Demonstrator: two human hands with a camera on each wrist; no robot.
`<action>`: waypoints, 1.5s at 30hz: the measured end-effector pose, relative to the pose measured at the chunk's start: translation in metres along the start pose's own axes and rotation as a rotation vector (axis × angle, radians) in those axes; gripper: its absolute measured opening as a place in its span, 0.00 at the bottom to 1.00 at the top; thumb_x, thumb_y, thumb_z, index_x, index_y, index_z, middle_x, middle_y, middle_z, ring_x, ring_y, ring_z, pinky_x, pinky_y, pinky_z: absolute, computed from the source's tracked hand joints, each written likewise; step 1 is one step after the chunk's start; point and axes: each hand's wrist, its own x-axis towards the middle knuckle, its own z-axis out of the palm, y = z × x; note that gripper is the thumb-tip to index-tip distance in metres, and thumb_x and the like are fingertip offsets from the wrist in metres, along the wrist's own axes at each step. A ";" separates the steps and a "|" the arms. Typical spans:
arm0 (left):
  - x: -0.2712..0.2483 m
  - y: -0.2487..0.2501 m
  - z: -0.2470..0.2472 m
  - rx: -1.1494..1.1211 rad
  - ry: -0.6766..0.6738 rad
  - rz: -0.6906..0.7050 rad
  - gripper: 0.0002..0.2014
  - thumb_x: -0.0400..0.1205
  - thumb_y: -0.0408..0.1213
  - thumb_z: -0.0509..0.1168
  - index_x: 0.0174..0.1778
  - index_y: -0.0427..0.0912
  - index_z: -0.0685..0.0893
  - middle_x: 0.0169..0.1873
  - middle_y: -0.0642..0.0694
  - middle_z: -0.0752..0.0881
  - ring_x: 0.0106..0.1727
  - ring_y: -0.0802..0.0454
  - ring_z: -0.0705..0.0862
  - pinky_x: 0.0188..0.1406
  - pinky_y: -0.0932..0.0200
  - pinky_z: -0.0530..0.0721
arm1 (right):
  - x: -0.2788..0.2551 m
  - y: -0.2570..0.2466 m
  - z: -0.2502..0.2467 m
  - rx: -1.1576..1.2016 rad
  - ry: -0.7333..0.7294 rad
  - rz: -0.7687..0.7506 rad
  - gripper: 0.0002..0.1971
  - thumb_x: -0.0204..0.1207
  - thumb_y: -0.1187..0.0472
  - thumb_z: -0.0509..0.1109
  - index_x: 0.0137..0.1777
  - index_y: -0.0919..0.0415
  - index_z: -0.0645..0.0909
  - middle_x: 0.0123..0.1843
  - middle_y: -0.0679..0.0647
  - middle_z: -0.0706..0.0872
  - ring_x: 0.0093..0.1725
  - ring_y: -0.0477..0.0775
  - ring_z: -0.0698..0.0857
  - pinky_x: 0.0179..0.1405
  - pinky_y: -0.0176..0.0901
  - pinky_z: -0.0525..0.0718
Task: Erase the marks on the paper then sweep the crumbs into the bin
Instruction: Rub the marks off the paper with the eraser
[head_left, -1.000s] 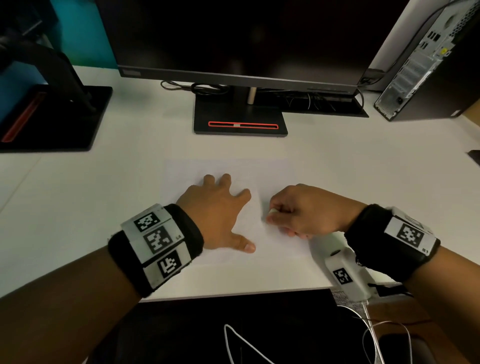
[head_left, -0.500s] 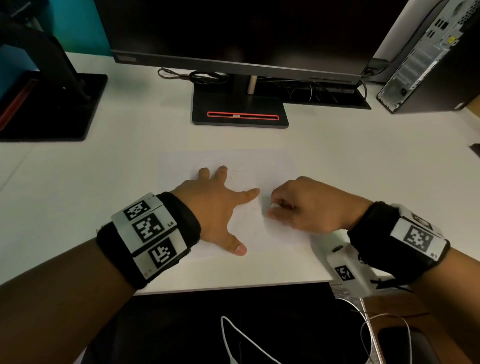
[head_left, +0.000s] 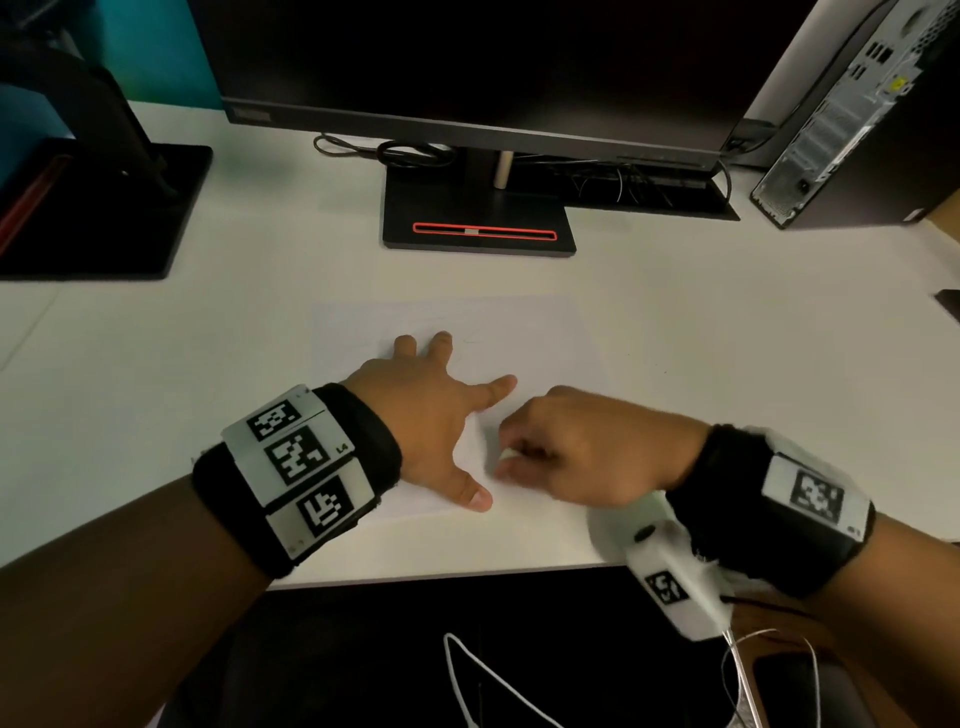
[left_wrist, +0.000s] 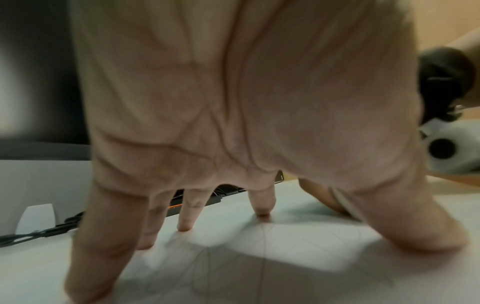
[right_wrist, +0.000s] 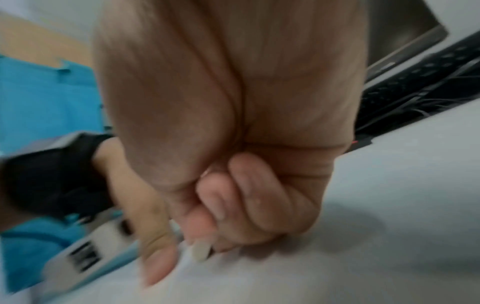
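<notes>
White surface (head_left: 156, 415), a black monitor stand (head_left: 93, 208) at far left. Left hand (head_left: 431, 415) lies spread on the paper (head_left: 545, 338), fingers straight, fingertips (left_wrist: 185, 226) and thumb pressing the sheet flat; its grip is released, nothing held. Faint pencil marks (left_wrist: 262, 242) run across the paper under that palm. Centre back: monitor (head_left: 467, 62) on its base (head_left: 478, 218) with a red slot. Just right of the left thumb, right hand (head_left: 582, 447) is clenched, grip pinching a small white eraser (right_wrist: 200, 250), its tip down on the paper. Computer tower (head_left: 841, 114) at far right. Bin not in sight.
</notes>
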 end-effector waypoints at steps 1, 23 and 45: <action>-0.001 0.000 0.000 -0.003 -0.003 0.000 0.58 0.65 0.80 0.66 0.82 0.76 0.33 0.87 0.39 0.38 0.85 0.30 0.47 0.70 0.39 0.77 | 0.002 0.005 -0.006 -0.008 -0.008 0.037 0.19 0.85 0.51 0.65 0.31 0.55 0.73 0.27 0.48 0.76 0.27 0.46 0.74 0.32 0.35 0.69; -0.003 0.000 -0.001 -0.024 -0.004 -0.008 0.55 0.66 0.80 0.66 0.83 0.76 0.41 0.87 0.40 0.41 0.86 0.31 0.47 0.69 0.39 0.78 | 0.018 0.012 -0.020 -0.036 0.050 0.040 0.15 0.84 0.54 0.65 0.36 0.57 0.78 0.29 0.48 0.80 0.30 0.47 0.77 0.36 0.40 0.73; -0.003 -0.001 0.001 0.005 -0.001 -0.052 0.70 0.63 0.81 0.67 0.86 0.54 0.28 0.88 0.42 0.39 0.87 0.33 0.48 0.72 0.38 0.75 | 0.022 0.002 -0.012 0.000 0.006 -0.040 0.18 0.84 0.55 0.66 0.31 0.56 0.74 0.25 0.48 0.75 0.27 0.47 0.74 0.30 0.31 0.69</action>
